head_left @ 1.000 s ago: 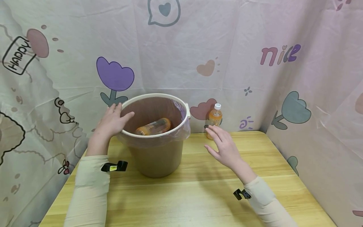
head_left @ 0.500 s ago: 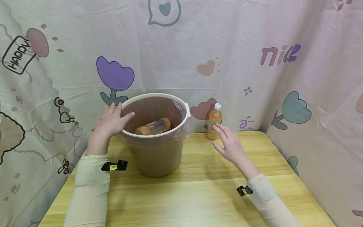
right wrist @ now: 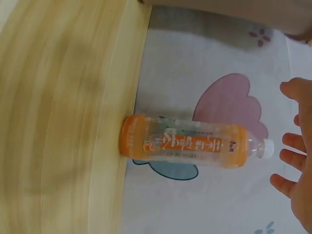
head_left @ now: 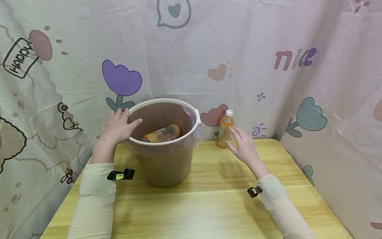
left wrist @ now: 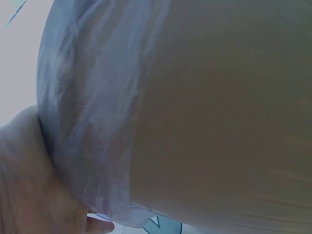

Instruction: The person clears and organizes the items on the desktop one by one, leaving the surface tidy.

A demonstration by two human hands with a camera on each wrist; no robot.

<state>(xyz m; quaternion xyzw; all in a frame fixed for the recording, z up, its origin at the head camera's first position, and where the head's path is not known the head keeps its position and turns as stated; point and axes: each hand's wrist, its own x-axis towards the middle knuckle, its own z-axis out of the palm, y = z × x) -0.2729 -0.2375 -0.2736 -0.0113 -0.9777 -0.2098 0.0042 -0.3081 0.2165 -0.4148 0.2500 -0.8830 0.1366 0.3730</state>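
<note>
A brown trash bin with a cream rim and a clear plastic liner stands left of centre on the table. My left hand rests on the bin's left rim, its fingers spread and the thumb over the edge. Inside the bin lies an orange-labelled bottle on its side. Another bottle, upright with a white cap and orange label, stands at the table's back edge. Beside it, on the near right, my right hand reaches out with parted fingers. The right wrist view shows a gap between the fingers and this bottle.
The wooden table runs up to a patterned cloth hanging behind it and along both sides. The bin stands to the left of the upright bottle, with some tabletop between them.
My right hand has moved to the right, from in front of the upright bottle to its right side, and slightly farther back. My left hand and the bin have stayed put.
</note>
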